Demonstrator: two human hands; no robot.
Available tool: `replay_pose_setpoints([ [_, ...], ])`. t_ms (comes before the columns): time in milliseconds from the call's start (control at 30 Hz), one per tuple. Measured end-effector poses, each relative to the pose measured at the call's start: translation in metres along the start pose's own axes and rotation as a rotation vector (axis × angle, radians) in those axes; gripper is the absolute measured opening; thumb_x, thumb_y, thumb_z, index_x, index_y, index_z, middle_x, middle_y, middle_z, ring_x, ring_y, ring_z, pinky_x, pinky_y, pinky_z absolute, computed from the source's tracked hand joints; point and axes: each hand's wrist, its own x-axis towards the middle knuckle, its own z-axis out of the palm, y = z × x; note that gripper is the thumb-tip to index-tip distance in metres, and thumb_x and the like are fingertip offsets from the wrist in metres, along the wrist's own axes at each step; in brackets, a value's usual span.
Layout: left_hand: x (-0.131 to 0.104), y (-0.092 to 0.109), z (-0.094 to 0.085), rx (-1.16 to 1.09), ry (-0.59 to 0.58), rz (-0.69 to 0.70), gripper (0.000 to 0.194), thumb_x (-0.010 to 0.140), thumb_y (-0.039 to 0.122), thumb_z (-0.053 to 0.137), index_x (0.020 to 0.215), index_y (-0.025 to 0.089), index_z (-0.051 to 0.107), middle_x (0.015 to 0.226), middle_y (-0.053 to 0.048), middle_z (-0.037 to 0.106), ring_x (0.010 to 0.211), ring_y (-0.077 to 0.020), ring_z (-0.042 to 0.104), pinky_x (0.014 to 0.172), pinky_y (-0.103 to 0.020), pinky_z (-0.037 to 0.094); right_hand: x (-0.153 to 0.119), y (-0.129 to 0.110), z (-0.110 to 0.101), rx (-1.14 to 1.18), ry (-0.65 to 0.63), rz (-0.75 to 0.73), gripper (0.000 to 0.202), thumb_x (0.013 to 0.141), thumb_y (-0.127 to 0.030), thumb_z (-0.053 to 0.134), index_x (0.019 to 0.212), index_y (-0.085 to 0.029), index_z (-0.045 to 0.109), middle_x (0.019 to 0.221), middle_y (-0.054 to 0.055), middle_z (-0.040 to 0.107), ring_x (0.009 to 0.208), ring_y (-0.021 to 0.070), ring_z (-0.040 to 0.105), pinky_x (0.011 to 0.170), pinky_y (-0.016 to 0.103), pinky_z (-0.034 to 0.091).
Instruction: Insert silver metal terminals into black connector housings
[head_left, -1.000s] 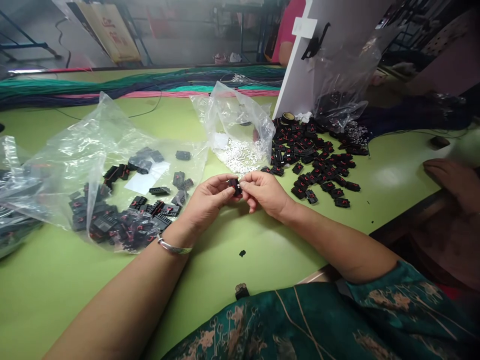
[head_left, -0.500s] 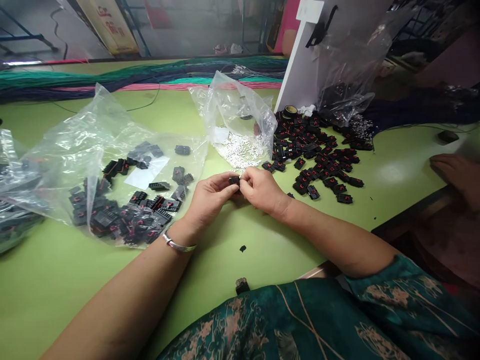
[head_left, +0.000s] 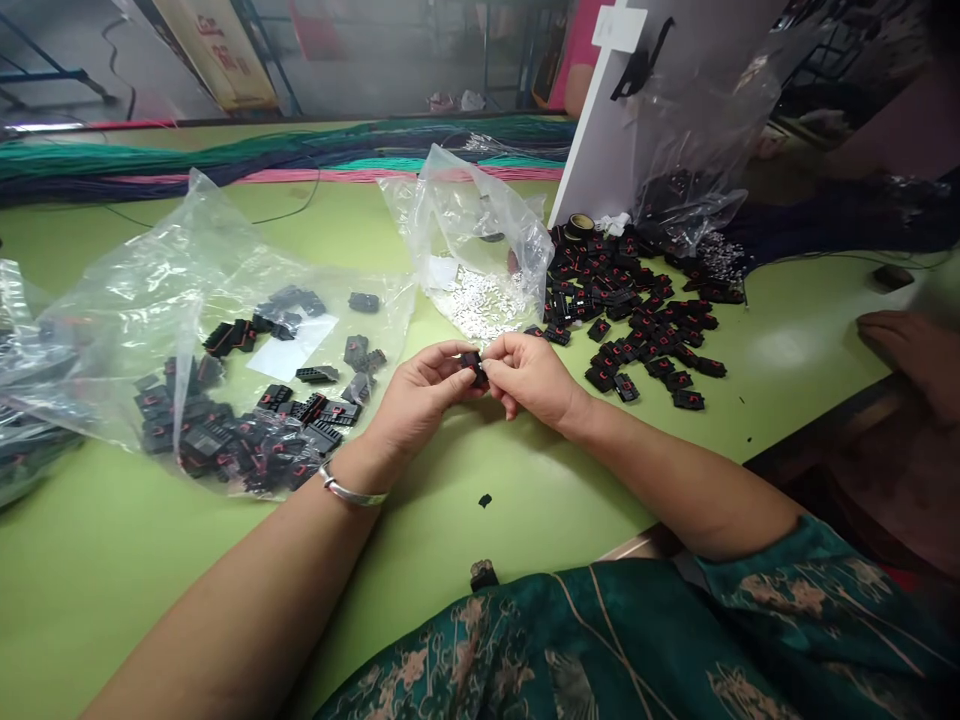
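Between thumb and fingers, my left hand (head_left: 424, 392) grips a small black connector housing (head_left: 471, 362). My right hand (head_left: 531, 380) meets it from the right, thumb and forefinger pinched at the housing's end; whether a smaller part sits in that pinch is hidden. Just beyond both hands lies a clear plastic bag (head_left: 517, 225) with many small white pieces (head_left: 484, 300) spilling at its mouth. To the right spreads a heap of black connector housings (head_left: 637, 320) with red clips. Left of my hands, another clear bag (head_left: 142, 280) holds more black housings (head_left: 217, 435).
Bundles of green, dark and pink wires (head_left: 300, 160) run along the back of the table (head_left: 420, 600). A white upright panel (head_left: 600, 140) stands behind the heap, near a tape roll (head_left: 580, 225). Another person's hand (head_left: 907, 345) rests at the right edge. A black scrap (head_left: 485, 500) lies nearer me.
The housing has turned slightly in my fingers and shows more. My right hand has shifted a little, with its lower fingers loosened from a tighter curl.
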Motion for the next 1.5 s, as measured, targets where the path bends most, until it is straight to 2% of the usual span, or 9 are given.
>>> replay_pose_setpoints([
  [267,-0.003,0.003,0.006,0.181,0.076,0.051,0.03,0.07,0.024,0.082,0.097,0.016,0.072,0.08,-0.002,0.073,0.071,-0.0128,0.068,0.074,-0.026,0.057,0.004,-0.001,-0.001,-0.222,-0.012,-0.031,0.017,0.071,-0.009,0.058,0.068,-0.02,0.045,0.043,-0.011,0.046,0.027,0.0043,0.037,0.025,0.015,0.026],
  [367,-0.002,0.002,0.003,0.072,0.051,0.022,0.031,0.071,0.023,0.082,0.099,0.018,0.07,0.082,-0.002,0.074,0.073,-0.0127,0.069,0.076,-0.026,0.057,0.002,-0.001,-0.001,-0.172,0.01,-0.054,0.012,0.075,-0.012,0.057,0.071,-0.02,0.048,0.044,-0.011,0.049,0.028,0.0045,0.039,0.026,0.015,0.029],
  [533,0.001,0.001,-0.002,-0.031,0.005,-0.044,0.035,0.071,0.024,0.082,0.102,0.018,0.067,0.085,-0.004,0.074,0.074,-0.014,0.071,0.077,-0.028,0.058,0.0,-0.005,-0.003,-0.01,-0.067,0.0,0.004,0.081,-0.018,0.054,0.077,-0.017,0.054,0.05,-0.008,0.057,0.031,0.0065,0.047,0.03,0.017,0.038],
  [900,-0.001,0.003,0.005,0.171,0.041,0.029,0.032,0.069,0.022,0.083,0.097,0.015,0.069,0.081,-0.004,0.074,0.072,-0.0149,0.07,0.074,-0.028,0.058,0.003,-0.007,-0.01,-0.394,-0.074,-0.089,0.018,0.075,-0.009,0.058,0.066,-0.019,0.046,0.041,-0.011,0.044,0.029,0.0045,0.039,0.03,0.015,0.025],
  [1000,-0.002,0.003,0.009,0.159,0.029,0.055,0.031,0.071,0.023,0.082,0.097,0.016,0.067,0.081,-0.003,0.074,0.072,-0.0146,0.07,0.074,-0.028,0.058,-0.001,-0.013,-0.013,-0.35,-0.069,-0.056,0.015,0.079,-0.009,0.055,0.07,-0.019,0.048,0.044,-0.01,0.046,0.03,0.0048,0.041,0.031,0.016,0.027],
  [1133,-0.009,0.003,0.017,0.199,0.018,0.127,0.034,0.074,0.026,0.08,0.102,0.018,0.063,0.079,-0.003,0.074,0.071,-0.015,0.07,0.074,-0.03,0.058,-0.009,-0.028,-0.016,-0.312,-0.21,-0.043,0.014,0.088,-0.02,0.054,0.075,-0.017,0.052,0.053,-0.007,0.055,0.035,0.0048,0.046,0.035,0.016,0.034],
  [1267,-0.011,0.01,0.021,0.462,-0.003,0.224,0.042,0.075,0.035,0.078,0.109,0.018,0.059,0.085,-0.006,0.073,0.077,-0.019,0.07,0.075,-0.035,0.058,-0.014,-0.048,-0.031,-0.61,-0.205,-0.145,0.018,0.085,-0.026,0.06,0.071,-0.015,0.058,0.051,-0.004,0.055,0.039,0.0056,0.045,0.04,0.019,0.034],
  [1367,0.0,0.023,0.016,0.972,0.068,0.39,0.042,0.084,0.038,0.067,0.121,0.018,0.06,0.116,-0.014,0.069,0.106,-0.0259,0.065,0.093,-0.043,0.052,-0.011,-0.063,-0.067,-0.968,-0.014,-0.168,0.016,0.081,-0.026,0.063,0.071,-0.014,0.064,0.054,0.001,0.058,0.051,0.0122,0.054,0.049,0.025,0.039],
  [1500,0.021,0.034,0.005,1.624,-0.01,0.408,0.043,0.093,0.024,0.046,0.135,0.018,0.055,0.149,-0.014,0.047,0.143,-0.0321,0.033,0.118,-0.054,0.024,-0.004,-0.069,-0.119,-1.441,0.23,0.024,0.006,0.071,-0.02,0.069,0.067,-0.016,0.068,0.06,0.008,0.061,0.073,0.0245,0.062,0.063,0.034,0.043],
])
